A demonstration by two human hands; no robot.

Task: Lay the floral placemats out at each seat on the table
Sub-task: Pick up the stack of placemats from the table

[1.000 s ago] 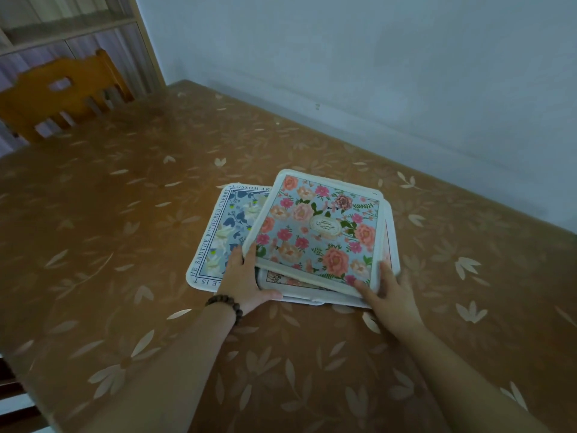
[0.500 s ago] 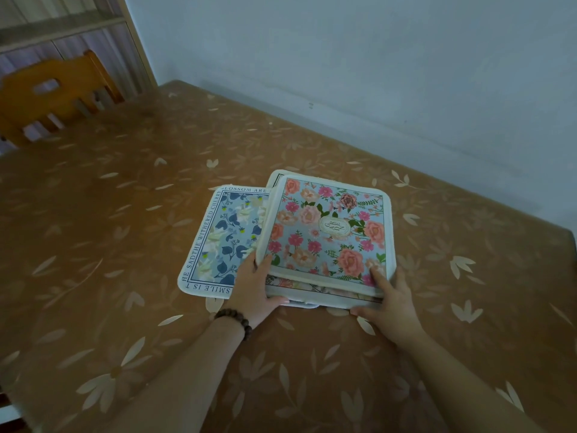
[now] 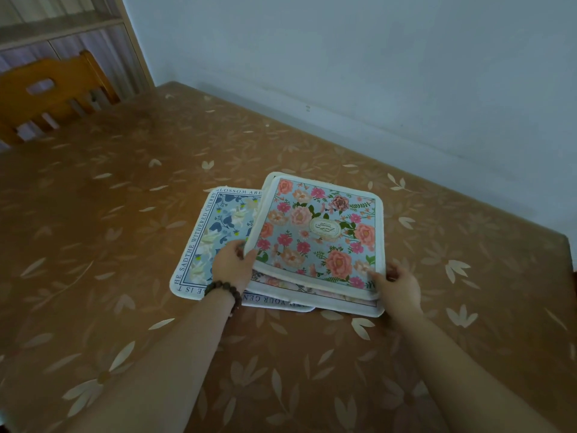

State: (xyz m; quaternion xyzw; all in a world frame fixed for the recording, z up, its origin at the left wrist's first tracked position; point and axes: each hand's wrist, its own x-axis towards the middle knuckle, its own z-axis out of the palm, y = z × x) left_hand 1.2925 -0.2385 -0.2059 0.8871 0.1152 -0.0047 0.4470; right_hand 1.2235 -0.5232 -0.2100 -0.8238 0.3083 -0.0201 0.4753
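Observation:
A stack of floral placemats lies in the middle of the table (image 3: 125,232). The top placemat (image 3: 315,232) is light blue with pink roses and a white border, and its near edge is raised off the pile. My left hand (image 3: 232,265) grips its near left corner. My right hand (image 3: 396,289) pinches its near right corner. Under it lie further mats, one with a lettered white border (image 3: 281,303). A blue-and-white placemat (image 3: 215,232) with text round its rim sticks out to the left, flat on the table.
The table wears a brown cloth with pale leaf prints and stands against a pale blue wall (image 3: 374,73). A wooden chair (image 3: 53,89) is at the far left end, with a shelf unit (image 3: 62,29) behind it. The table's right edge (image 3: 569,254) is near.
The top floral placemat has been squared over the pile and both hands have shifted to its near corners. The camera has moved closer and slightly right.

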